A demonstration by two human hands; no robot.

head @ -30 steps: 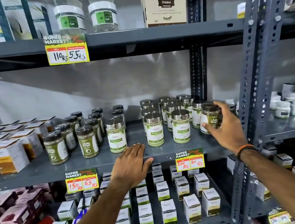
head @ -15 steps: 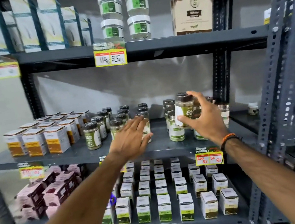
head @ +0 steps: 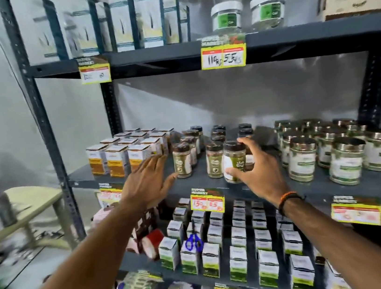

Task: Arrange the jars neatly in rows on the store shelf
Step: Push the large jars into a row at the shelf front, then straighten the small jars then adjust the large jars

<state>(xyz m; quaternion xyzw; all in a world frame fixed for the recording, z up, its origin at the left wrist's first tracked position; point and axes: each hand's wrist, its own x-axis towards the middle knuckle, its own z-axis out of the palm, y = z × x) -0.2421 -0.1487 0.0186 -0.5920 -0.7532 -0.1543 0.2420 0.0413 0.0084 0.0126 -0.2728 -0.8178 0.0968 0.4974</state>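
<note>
The right hand [head: 258,171] is wrapped round a brown-lidded jar [head: 234,161], thumb under its base and fingers [head: 245,142] curled over the lid edge; the jar is tilted slightly and sits at the front of the middle shelf [head: 312,186], though whether its base touches the shelf I cannot tell; an orange-and-black bracelet [head: 287,199] circles that wrist. The left hand [head: 149,182] is spread flat with the fingers apart and holds nothing; its fingertips reach toward the front-left jar [head: 182,160] of the brown-lidded group, the thumb just beside that jar's base. Between that jar and the held one stands a second front jar [head: 215,160], upright; behind them more dark-lidded jars [head: 217,132] run back in rough columns. To the right, well apart from the held jar, larger metal-lidded jars [head: 346,161] with green-and-white labels stand in rows. To the left of the brown-lidded group are white-and-orange cartons [head: 117,160], packed close. A yellow price tag [head: 207,200] reading 130 and 65 hangs on the shelf edge below the hands; another tag [head: 222,54] reading 110 and 55 hangs on the upper shelf, under stacked green-labelled tubs [head: 226,18]. The lower shelf carries rows of small white-and-green boxes [head: 238,267]; blue-handled scissors [head: 193,242] lie among them. At far left a steel bottle [head: 3,205] stands on a pale worktop [head: 35,200].
</note>
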